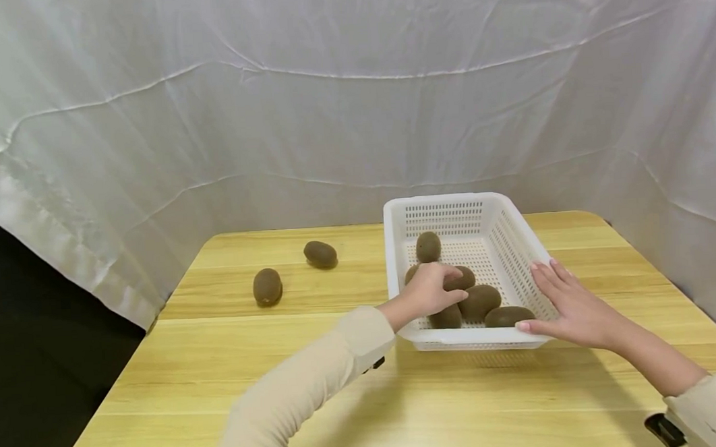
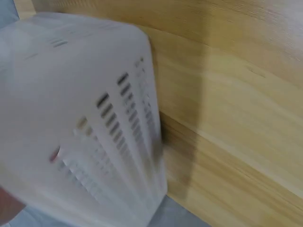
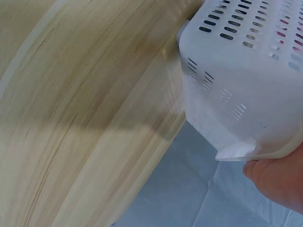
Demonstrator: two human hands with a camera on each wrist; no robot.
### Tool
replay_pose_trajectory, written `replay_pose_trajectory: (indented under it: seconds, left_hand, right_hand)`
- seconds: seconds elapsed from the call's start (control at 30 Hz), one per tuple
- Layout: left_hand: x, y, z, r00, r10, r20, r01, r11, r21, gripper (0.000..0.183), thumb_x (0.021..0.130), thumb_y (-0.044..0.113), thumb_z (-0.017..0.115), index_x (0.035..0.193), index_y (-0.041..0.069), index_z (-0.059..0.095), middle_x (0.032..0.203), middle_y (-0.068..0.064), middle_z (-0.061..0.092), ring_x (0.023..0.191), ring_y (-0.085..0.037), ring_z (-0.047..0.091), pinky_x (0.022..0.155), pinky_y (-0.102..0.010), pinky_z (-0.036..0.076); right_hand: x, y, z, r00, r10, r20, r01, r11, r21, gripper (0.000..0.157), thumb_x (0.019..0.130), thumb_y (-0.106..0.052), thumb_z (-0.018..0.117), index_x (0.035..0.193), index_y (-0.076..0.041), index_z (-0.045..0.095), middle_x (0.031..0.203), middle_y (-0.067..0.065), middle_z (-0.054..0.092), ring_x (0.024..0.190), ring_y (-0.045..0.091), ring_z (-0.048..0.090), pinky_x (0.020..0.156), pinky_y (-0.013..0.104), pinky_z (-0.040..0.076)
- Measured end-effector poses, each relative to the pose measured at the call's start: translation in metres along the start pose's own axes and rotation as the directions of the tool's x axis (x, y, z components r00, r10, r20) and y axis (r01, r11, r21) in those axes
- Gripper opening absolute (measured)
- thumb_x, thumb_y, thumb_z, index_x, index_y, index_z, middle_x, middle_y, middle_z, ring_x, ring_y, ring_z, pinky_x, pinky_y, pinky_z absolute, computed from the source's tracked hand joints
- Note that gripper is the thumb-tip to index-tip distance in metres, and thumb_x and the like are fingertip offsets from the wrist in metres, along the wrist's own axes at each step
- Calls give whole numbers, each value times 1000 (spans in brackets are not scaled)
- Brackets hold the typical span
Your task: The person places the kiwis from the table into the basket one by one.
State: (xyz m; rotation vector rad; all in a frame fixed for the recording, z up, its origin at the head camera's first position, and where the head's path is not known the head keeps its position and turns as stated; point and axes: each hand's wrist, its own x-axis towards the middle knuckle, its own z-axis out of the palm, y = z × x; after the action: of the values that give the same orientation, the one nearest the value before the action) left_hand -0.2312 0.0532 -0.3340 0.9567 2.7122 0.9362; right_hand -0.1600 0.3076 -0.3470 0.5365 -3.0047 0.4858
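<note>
A white slotted plastic basket (image 1: pixel 473 339) stands on the wooden table with several brown kiwis inside. My left hand (image 1: pixel 428 291) reaches over its left rim, thumb and fingers curved round a kiwi (image 1: pixel 467 277) among the others. Part of that fruit and another kiwi behind the hand are hidden. Close below lie a kiwi (image 1: pixel 482 303) and one at the front wall (image 1: pixel 509 317). My right hand (image 1: pixel 572 307) rests on the front right corner, fingers extended along the right rim, thumb on the front rim. The right wrist view shows the basket (image 3: pixel 236 94) with the hand (image 3: pixel 279 177) at its rim.
Two loose kiwis lie on the table left of the basket, one nearer (image 1: pixel 267 287) and one farther back (image 1: pixel 320 254). One kiwi (image 1: pixel 428 247) sits toward the basket's back left. Pale cloth (image 1: pixel 329 130) hangs behind the table (image 1: pixel 220 379).
</note>
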Motion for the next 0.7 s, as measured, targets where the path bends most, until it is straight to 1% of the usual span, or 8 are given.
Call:
replay_pose_trajectory:
  seconds: [0.1, 0.17, 0.2, 0.33, 0.4, 0.43, 0.57, 0.7]
  left_hand:
    - [-3, -6, -7, 998, 57, -38, -57, 998, 6, 35, 87, 22, 65, 117, 4, 63, 120, -6, 64, 112, -16, 60, 95, -21, 47]
    - [-6, -9, -12, 994, 96, -54, -94, 995, 26, 36, 87, 22, 65, 117, 3, 63, 119, -7, 64, 99, -17, 64, 92, -21, 48]
    - [-7, -11, -14, 991, 114, -64, -112, 993, 31, 37, 87, 23, 65, 118, 3, 62, 119, -7, 64, 97, -17, 64, 92, -21, 48]
    - [-12, -16, -22, 983, 153, -103, -150, 988, 39, 40, 87, 25, 64, 120, 2, 60, 121, -8, 62, 100, -18, 62, 95, -22, 46]
    - [-15, -19, -25, 977, 165, -136, -164, 986, 23, 40, 87, 24, 65, 120, 2, 60, 121, -9, 62, 114, -19, 57, 100, -24, 44]
    - [-16, -20, -26, 973, 170, -154, -171, 985, 11, 39, 87, 23, 65, 119, 1, 60, 120, -9, 63, 116, -20, 56, 101, -25, 43]
    - [-22, -25, -31, 955, 175, -241, -189, 981, -33, 38, 85, 19, 67, 117, -1, 61, 122, -13, 62, 119, -24, 54, 104, -30, 41]
    - [-30, -33, -34, 938, 139, -317, -175, 981, -88, 42, 83, 19, 69, 119, -1, 61, 127, -15, 58, 122, -26, 52, 107, -35, 39]
  right_hand:
    - [0, 1, 1, 1000, -4, -2, 4, 1000, -8, 101, 78, -48, 65, 144, 10, 16, 148, 33, 15, 141, 43, -5, 104, 70, 15]
    - [0, 1, 1, 1000, -5, -2, 5, 1000, -9, 101, 78, -48, 65, 144, 9, 16, 148, 33, 15, 141, 43, -5, 104, 70, 15]
    - [0, 1, 1, 1000, -5, -2, 5, 1000, -8, 101, 78, -48, 66, 144, 10, 16, 148, 33, 15, 141, 44, -5, 104, 70, 15]
    - [0, 2, 1, 1000, -3, -1, 3, 1000, -5, 100, 78, -48, 66, 144, 10, 16, 148, 33, 15, 141, 43, -5, 104, 69, 14]
    - [0, 2, 1, 1000, -2, 0, 2, 1000, -4, 100, 78, -48, 66, 144, 10, 16, 148, 33, 15, 141, 43, -5, 104, 69, 15]
    - [0, 1, 1, 1000, -1, 0, 1, 1000, -3, 100, 78, -48, 66, 144, 10, 16, 148, 33, 15, 141, 43, -5, 104, 70, 15]
    - [0, 1, 0, 1000, 2, 5, -2, 1000, -2, 100, 79, -48, 65, 144, 10, 16, 148, 33, 15, 141, 43, -6, 103, 70, 15]
    - [1, 0, 0, 1000, 5, 7, -5, 1000, -5, 100, 79, -48, 65, 144, 9, 16, 149, 33, 15, 141, 43, -6, 102, 71, 17]
